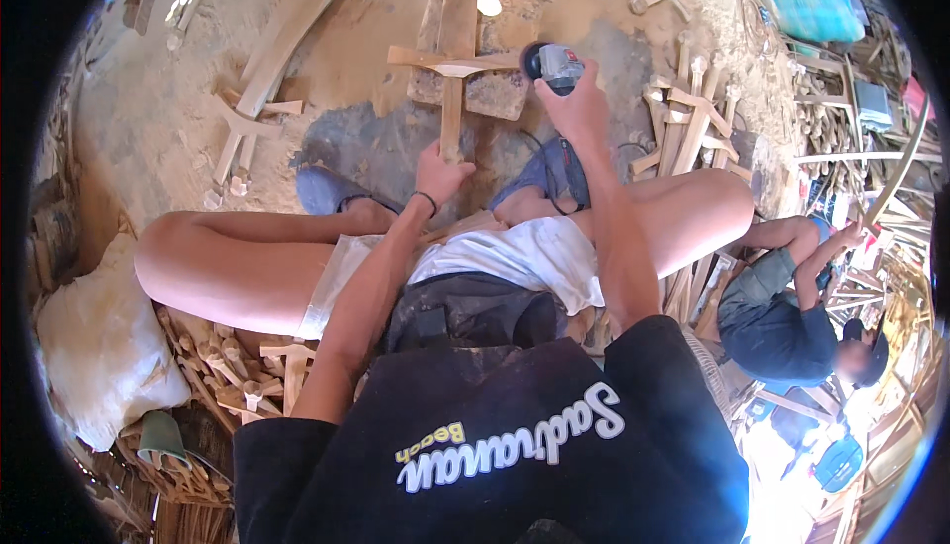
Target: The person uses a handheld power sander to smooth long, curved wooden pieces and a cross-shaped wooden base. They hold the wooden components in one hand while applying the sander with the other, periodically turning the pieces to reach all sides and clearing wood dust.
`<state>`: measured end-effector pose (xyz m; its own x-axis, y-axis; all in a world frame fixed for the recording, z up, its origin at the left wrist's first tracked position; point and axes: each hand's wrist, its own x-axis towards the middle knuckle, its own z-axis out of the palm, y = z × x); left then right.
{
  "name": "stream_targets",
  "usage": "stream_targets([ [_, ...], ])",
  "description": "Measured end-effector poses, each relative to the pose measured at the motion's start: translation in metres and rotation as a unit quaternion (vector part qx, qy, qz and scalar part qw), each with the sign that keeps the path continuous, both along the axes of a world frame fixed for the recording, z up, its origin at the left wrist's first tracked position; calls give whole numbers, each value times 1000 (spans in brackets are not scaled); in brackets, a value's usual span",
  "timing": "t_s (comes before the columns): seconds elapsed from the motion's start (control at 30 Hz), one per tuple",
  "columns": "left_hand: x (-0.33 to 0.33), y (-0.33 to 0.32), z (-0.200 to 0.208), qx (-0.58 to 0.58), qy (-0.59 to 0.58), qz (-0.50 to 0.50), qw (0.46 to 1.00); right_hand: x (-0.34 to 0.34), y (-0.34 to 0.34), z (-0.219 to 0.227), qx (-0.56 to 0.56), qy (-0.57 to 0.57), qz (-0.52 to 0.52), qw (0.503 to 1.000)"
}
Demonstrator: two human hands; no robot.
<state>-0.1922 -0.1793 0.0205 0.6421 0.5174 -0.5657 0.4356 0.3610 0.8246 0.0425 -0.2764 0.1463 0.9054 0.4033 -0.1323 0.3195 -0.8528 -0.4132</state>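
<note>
Wooden sword (456, 38) at far centre, blade pointing away, crossguard lying across the view over a stained wooden block (500, 102) on the dirt floor (381, 10). Left hand (442, 176) is closed around the near end of the sword's handle; a dark band circles that wrist. Right hand (574, 104) grips an angle grinder (560, 68) by its body, thumb and fingers wrapped about it. Grinder's dark disc is at the right end of the crossguard; cannot tell whether the two touch. Grinder cord (572, 170) runs near, beside the right blue shoe (532, 170).

Surroundings: a curved wooden sword (265, 79) lies at left, well apart from the left hand. A cluster of wooden hilts (696, 119) stands to the right of the grinder. White sack (111, 346) at near left. Co-worker (777, 321) sits at near right, one hand at a long curved wooden piece (901, 168).
</note>
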Motion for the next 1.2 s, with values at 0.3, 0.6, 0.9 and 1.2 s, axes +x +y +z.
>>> stream_targets([
  [0.3, -9, 6, -15, 28, 27, -12, 999, -35, 19, 20, -48, 72, 28, 996],
  [0.6, -5, 4, -25, 37, 41, -34, 998, -3, -5, 6, -13, 17, -29, 999],
  [0.9, -2, 4, -13, 17, 25, -11, 999, -41, 42, 6, -47, 73, 93, 992],
  [1.2, 0, -4, -2, 86, 41, 26, 995, -72, 115, 14, -11, 81, 232, 969],
])
